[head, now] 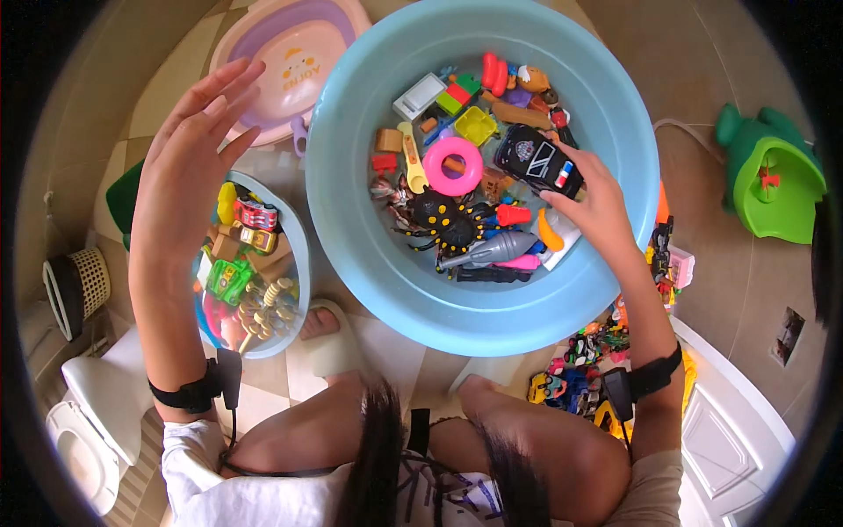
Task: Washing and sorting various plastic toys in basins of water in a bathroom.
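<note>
My right hand (pixel 596 194) grips the rear of a black toy police car (pixel 530 155) inside a large blue plastic basin (pixel 369 296). Around the car lie a pink toy ring (pixel 431 161), a yellow square toy dish (pixel 475 125) and a pale yellow toy wrench (pixel 413 158). Nearer me are a black toy spider with yellow spots (pixel 438 214), a grey toy rocket (pixel 504 248) and an orange curved piece (pixel 550 230). Raised at the left, my left hand (pixel 197 135) holds nothing; its fingers are apart, before the pink and purple basin (pixel 227 46).
A smaller basin (pixel 304 263) at left holds toy cars, blocks and beige wooden-looking pieces. Several toys (pixel 573 375) are heaped on the floor at right, beside a white panelled door (pixel 718 448). A green frog-shaped urinal (pixel 784 178) hangs right; a white toilet (pixel 105 408) stands lower left.
</note>
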`<move>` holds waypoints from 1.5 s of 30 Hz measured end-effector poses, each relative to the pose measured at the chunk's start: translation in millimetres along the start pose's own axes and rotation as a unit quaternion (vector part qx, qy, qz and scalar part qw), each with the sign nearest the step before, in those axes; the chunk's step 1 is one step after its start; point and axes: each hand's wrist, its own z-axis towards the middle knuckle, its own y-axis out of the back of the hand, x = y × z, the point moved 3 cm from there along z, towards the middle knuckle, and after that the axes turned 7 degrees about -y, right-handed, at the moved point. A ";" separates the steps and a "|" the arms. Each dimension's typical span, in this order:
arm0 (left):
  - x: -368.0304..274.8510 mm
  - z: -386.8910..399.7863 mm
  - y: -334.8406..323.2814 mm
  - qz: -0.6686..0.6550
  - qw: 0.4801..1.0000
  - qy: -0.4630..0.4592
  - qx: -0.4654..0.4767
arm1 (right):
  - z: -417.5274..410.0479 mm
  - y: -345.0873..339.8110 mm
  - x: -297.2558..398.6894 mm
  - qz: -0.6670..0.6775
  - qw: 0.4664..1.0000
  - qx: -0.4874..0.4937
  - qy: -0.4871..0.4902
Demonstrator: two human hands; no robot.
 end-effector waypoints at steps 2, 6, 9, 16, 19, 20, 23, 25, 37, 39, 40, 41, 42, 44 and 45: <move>-0.3 -2.8 0.0 -0.006 1.000 0.010 -0.011 | -5.6 9.1 9.7 0.027 1.000 -0.010 -0.002; -3.4 -1.9 -4.3 -0.007 1.000 0.000 -0.011 | -15.1 25.1 18.1 0.099 0.994 -0.040 -0.032; -5.6 -1.6 -3.8 -0.014 1.000 -0.005 -0.001 | -15.9 28.5 16.9 0.126 0.989 -0.055 -0.050; -11.2 -6.5 -7.7 -0.026 0.999 -0.002 -0.020 | -3.4 -3.1 -4.1 0.057 0.996 -0.054 -0.036; -8.9 -4.9 -5.4 -0.030 0.999 -0.005 -0.017 | 2.0 -20.1 -11.6 -0.042 0.998 -0.044 -0.022; -8.3 -4.3 -5.2 -0.039 0.999 -0.011 -0.011 | 3.6 -24.6 -15.6 -0.080 0.996 -0.043 -0.016; -5.0 -3.3 -4.3 -0.037 0.999 -0.005 -0.012 | 7.2 -38.1 -27.8 -0.134 0.990 -0.031 -0.009; -2.2 -2.2 -3.6 -0.038 0.999 -0.002 -0.013 | 9.3 -47.2 -32.9 -0.158 0.987 -0.011 -0.010; 6.5 6.7 -2.3 -0.042 0.999 0.015 -0.009 | 17.7 -82.0 -49.1 -0.130 0.990 0.024 -0.038; 7.0 6.4 -1.7 -0.041 0.999 0.013 -0.007 | 10.4 -82.4 -35.7 -0.151 0.988 0.019 0.000; 7.2 5.7 -3.3 -0.042 0.999 0.011 -0.007 | 7.5 -84.5 -29.9 -0.171 0.984 0.014 0.038; 7.4 4.9 -3.5 -0.043 0.999 0.009 -0.008 | 9.8 -86.5 -31.8 -0.169 0.985 0.015 0.039; 7.5 5.8 -3.9 -0.046 0.999 0.008 -0.007 | 14.2 -83.5 -40.2 -0.153 0.988 0.033 -0.001; 8.0 7.6 -4.5 -0.040 0.999 0.004 -0.018 | 17.4 -78.8 -54.4 -0.143 0.987 0.030 -0.062; 8.3 6.0 -3.9 -0.042 0.999 0.005 -0.020 | 16.3 -74.8 -53.1 -0.146 0.987 0.032 -0.061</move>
